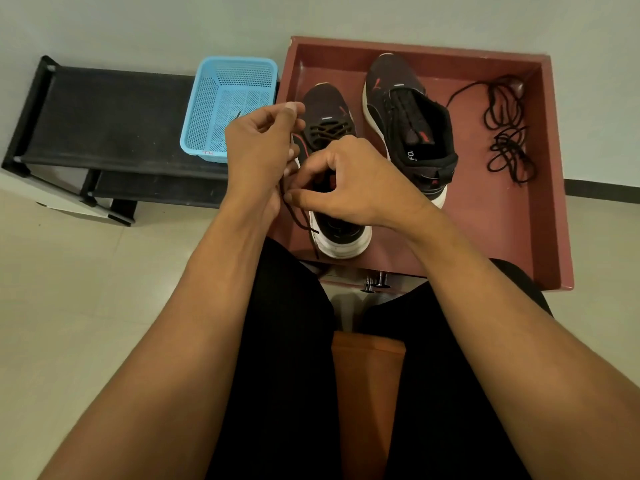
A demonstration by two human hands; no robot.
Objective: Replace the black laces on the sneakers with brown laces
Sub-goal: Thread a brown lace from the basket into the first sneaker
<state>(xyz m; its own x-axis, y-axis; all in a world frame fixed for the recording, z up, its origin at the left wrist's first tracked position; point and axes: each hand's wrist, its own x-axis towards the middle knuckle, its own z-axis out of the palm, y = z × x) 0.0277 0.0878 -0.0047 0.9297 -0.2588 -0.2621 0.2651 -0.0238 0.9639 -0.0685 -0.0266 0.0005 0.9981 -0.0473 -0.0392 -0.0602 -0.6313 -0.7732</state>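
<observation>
The left hand (259, 150), fingers curled, pinches a dark brown lace (298, 217) beside the near sneaker (343, 237); the right hand (356, 181) pinches it lower, thumb against forefinger, over the shoe's opening. The black laces (505, 140) lie heaped far right in the red tray (502, 237)

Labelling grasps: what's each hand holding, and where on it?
Left hand pinches the lace high up its free length; right hand pinches it lower, beside the near sneaker.
</observation>
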